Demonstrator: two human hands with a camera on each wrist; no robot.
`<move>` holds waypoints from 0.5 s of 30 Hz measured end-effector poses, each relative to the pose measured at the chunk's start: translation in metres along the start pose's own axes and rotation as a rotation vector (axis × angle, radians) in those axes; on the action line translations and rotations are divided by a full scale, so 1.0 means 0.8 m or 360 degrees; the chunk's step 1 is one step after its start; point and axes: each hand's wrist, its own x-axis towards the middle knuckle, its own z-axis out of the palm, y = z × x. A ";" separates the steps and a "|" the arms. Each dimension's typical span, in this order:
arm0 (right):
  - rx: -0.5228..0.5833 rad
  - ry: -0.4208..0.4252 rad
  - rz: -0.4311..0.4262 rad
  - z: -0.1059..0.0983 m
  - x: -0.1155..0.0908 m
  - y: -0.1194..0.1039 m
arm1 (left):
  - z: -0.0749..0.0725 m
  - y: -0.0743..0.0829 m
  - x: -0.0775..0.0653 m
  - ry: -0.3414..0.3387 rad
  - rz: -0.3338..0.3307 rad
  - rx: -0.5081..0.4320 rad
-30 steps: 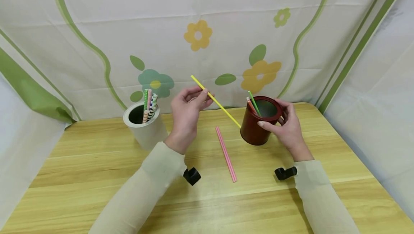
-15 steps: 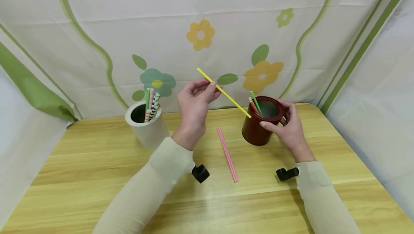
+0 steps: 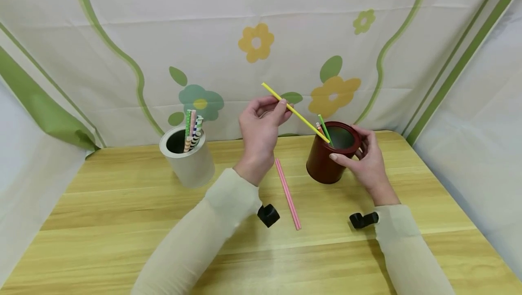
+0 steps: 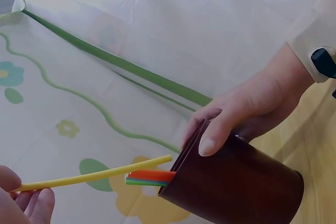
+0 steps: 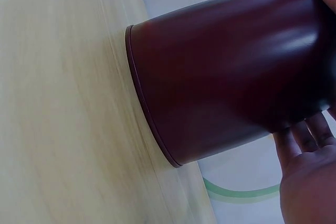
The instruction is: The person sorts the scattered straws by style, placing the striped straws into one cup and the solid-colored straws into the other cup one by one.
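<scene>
Between thumb and fingers my left hand [image 3: 261, 134] pinches a plain yellow straw [image 3: 299, 116], which slants down to the right. Its lower end overlaps the rim of a dark red cup [image 3: 326, 166] in the head view; the left wrist view has that end [image 4: 163, 160] right at the cup's mouth. My right hand [image 3: 367, 163] grips the cup near its top from the right, thumb on the near side and fingers around the far side. Inside the cup lean a green straw [image 3: 322, 122] and orange-red straws [image 4: 149, 174].
Two pink straws [image 3: 287, 195] lie side by side on the wooden table [image 3: 122, 236], between the arms. A whitish cup [image 3: 189, 168] with several patterned straws [image 3: 191, 127] stands at the left. Behind the table hangs a flowered curtain [image 3: 204, 36].
My left hand has moved right and carried the yellow straw, whose lower end went from beside the red cup's wall up to its rim. My right hand keeps its grip on the cup.
</scene>
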 end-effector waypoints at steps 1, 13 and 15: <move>-0.0001 -0.0002 0.0000 0.000 0.000 0.000 | 0.002 -0.002 0.000 0.0005 0.0002 0.0001; 0.0012 -0.0006 0.0012 -0.001 0.001 0.000 | 0.013 -0.025 0.002 -0.0026 0.0076 0.0131; 0.0032 -0.0008 0.0014 0.000 0.001 0.000 | 0.012 -0.029 0.003 -0.0038 0.0072 0.0181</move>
